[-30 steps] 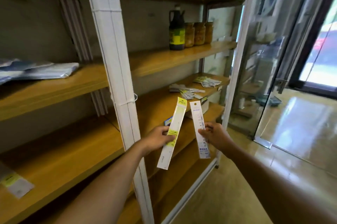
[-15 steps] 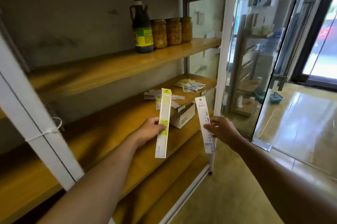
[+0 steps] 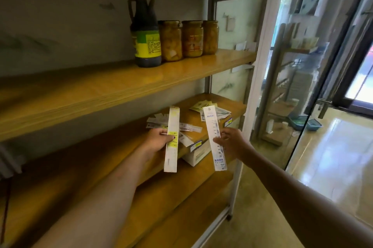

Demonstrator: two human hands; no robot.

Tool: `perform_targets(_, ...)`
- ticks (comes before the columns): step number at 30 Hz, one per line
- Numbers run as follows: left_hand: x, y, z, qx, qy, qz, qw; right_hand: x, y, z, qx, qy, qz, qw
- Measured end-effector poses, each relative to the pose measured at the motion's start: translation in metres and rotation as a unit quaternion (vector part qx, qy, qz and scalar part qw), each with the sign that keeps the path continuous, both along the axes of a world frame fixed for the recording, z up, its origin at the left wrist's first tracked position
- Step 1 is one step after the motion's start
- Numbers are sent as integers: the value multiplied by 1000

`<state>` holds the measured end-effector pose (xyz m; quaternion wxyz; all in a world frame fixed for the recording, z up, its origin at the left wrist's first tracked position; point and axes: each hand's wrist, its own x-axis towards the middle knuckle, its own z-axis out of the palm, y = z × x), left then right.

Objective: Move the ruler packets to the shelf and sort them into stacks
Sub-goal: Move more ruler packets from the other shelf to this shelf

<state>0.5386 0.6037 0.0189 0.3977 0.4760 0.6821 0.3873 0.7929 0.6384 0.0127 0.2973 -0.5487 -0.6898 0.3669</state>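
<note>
Ruler packets: left hand grips yellow-label packet, right hand pinches blue-print packet; text unreadable. Wooden shelf, glass door right.

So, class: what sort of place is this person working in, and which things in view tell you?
Probably a small shop: wooden shelves stocked with a sauce bottle and jars, packets laid out below, and a glass door to outside.

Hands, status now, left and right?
Left hand: grips the yellow-labelled ruler packet, held upright.
Right hand: pinches the blue-printed ruler packet, tilted slightly.
</note>
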Motion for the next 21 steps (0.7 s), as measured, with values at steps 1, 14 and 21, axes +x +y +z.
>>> perform_targets(1,-3,15,-2,-3,3,10,1000,-3,13,3,9,-6,0,1000)
perform_targets(14,-16,122,-20,-55,149,26,987,-64,143,2,5,4,85,996)
perform_targets(21,-26,127,-23,-62,282,55,956,-108,201,-8,-3,-64,204,977)
